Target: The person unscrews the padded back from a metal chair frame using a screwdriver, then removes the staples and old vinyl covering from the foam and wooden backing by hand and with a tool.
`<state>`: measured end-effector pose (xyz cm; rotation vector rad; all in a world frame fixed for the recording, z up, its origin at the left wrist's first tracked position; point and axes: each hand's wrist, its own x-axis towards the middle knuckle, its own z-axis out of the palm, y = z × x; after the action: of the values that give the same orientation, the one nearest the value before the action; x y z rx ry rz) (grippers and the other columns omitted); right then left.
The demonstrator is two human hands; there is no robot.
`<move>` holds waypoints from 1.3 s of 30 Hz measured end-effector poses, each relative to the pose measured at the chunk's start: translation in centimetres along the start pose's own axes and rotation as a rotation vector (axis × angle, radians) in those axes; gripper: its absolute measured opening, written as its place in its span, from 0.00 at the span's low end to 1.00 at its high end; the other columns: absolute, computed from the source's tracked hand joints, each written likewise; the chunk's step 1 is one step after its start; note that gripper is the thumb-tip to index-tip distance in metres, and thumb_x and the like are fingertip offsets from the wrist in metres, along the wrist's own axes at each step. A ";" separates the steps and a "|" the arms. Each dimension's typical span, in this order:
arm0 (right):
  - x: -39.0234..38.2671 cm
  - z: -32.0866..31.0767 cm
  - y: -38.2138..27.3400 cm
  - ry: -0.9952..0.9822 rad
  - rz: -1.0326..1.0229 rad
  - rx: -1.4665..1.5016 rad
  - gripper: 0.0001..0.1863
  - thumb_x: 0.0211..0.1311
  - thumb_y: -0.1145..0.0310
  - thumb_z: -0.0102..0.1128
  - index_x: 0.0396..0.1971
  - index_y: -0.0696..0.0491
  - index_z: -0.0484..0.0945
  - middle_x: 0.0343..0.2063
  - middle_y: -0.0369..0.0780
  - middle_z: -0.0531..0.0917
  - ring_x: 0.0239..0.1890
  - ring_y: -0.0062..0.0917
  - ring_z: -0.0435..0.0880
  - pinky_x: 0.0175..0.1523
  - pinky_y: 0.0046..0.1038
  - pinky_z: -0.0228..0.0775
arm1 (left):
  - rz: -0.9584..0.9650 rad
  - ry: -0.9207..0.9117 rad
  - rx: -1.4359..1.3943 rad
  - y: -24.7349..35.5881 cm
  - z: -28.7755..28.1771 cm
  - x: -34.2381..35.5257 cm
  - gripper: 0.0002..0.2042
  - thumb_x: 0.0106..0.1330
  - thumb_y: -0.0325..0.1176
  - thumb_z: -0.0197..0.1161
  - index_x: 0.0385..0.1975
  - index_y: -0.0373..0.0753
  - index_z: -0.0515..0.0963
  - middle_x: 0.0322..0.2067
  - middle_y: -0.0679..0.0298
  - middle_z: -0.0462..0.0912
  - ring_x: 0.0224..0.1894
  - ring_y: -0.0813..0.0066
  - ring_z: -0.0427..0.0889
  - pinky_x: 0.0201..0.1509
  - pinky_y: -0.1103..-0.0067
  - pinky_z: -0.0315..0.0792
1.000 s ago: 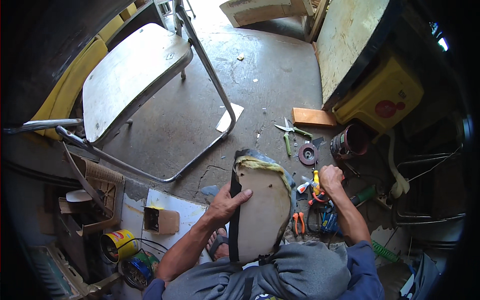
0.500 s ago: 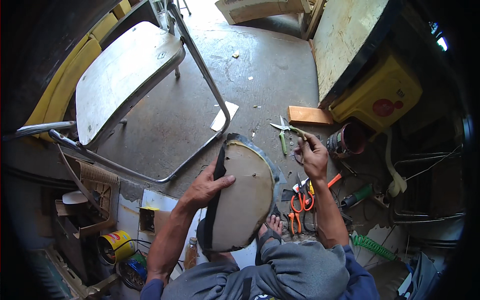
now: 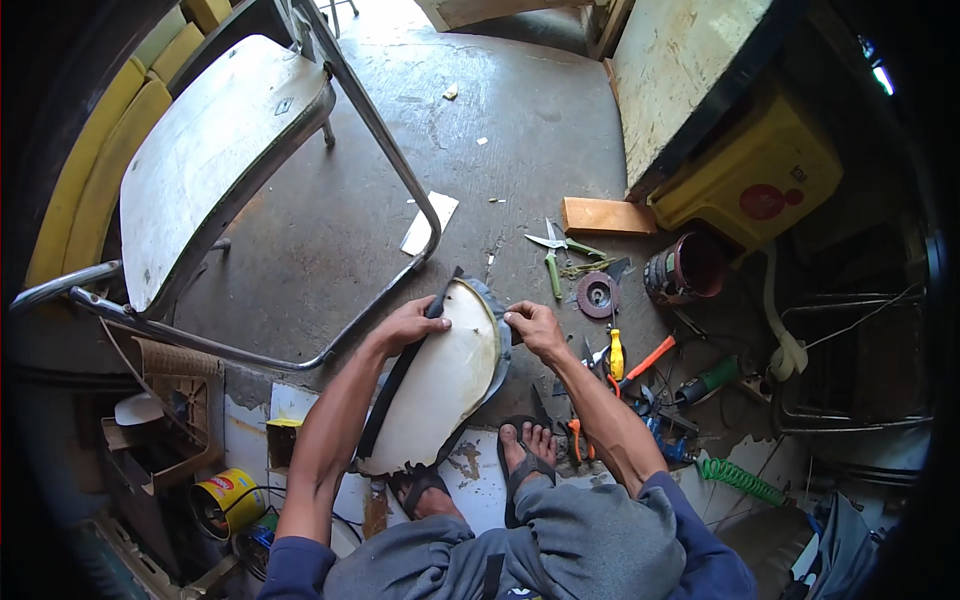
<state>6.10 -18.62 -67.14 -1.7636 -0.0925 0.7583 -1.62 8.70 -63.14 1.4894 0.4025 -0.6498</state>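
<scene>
My left hand [image 3: 408,325] grips a half-round, pale chair panel [image 3: 445,375] near its top left corner, thumb lying over its face. A black band [image 3: 392,392] runs along the panel's straight left side. Grey cover material [image 3: 503,345] sticks out round the curved right side. At that curved side, my right hand [image 3: 536,328] is closed, its thumb and fingers pinching the cover's edge. The panel leans above my sandalled feet. Green-handled snips [image 3: 552,258] lie open on the floor beyond my right hand, beside a thin greenish strip [image 3: 584,268].
A metal-framed chair [image 3: 220,150] stands at the far left. Right of my hands lie a flap disc [image 3: 597,295], a yellow screwdriver [image 3: 616,355], an orange-handled tool [image 3: 650,360] and a green grinder [image 3: 707,382]. A wood block [image 3: 608,215] and a stained can [image 3: 685,270] sit farther off.
My right hand has come down and left from beside the snips to the panel's curved edge, letting go of the greenish strip. The panel has tilted and shifted slightly left.
</scene>
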 end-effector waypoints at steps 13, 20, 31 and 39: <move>-1.6 0.4 1.5 0.568 -0.336 -0.625 0.22 0.69 0.66 0.60 0.58 0.61 0.75 0.42 0.51 0.85 0.37 0.42 0.87 0.47 0.39 0.79 | 0.345 0.731 0.735 -2.2 5.1 2.5 0.29 0.65 0.36 0.68 0.65 0.32 0.69 0.51 0.45 0.78 0.58 0.46 0.76 0.65 0.59 0.69; -13.5 -2.2 -17.9 0.057 -0.483 0.417 0.12 0.74 0.72 0.58 0.52 0.59 0.72 0.45 0.46 0.85 0.37 0.28 0.84 0.42 0.34 0.80 | 0.256 0.972 0.398 -6.0 3.7 -12.8 0.24 0.68 0.29 0.60 0.63 0.30 0.71 0.56 0.43 0.77 0.61 0.45 0.75 0.68 0.61 0.68; -18.7 4.8 -25.3 -0.380 -0.713 0.743 0.11 0.69 0.70 0.54 0.32 0.49 0.60 0.19 0.39 0.76 0.22 0.27 0.73 0.31 0.32 0.72 | -0.122 1.834 0.502 -17.5 2.5 -31.2 0.23 0.66 0.26 0.60 0.62 0.32 0.71 0.55 0.46 0.76 0.59 0.44 0.73 0.64 0.56 0.67; -17.0 8.8 -22.1 -0.612 -0.405 -0.307 0.17 0.64 0.72 0.69 0.49 0.64 0.80 0.30 0.42 0.86 0.33 0.23 0.84 0.44 0.24 0.74 | -0.302 1.736 0.446 -23.7 10.8 -35.3 0.27 0.62 0.28 0.65 0.63 0.34 0.70 0.53 0.47 0.76 0.59 0.47 0.73 0.65 0.58 0.66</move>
<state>-5.07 -11.03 -41.19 -1.6561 -0.9898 0.9897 -45.07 4.28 -59.14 2.1421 1.8945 0.5820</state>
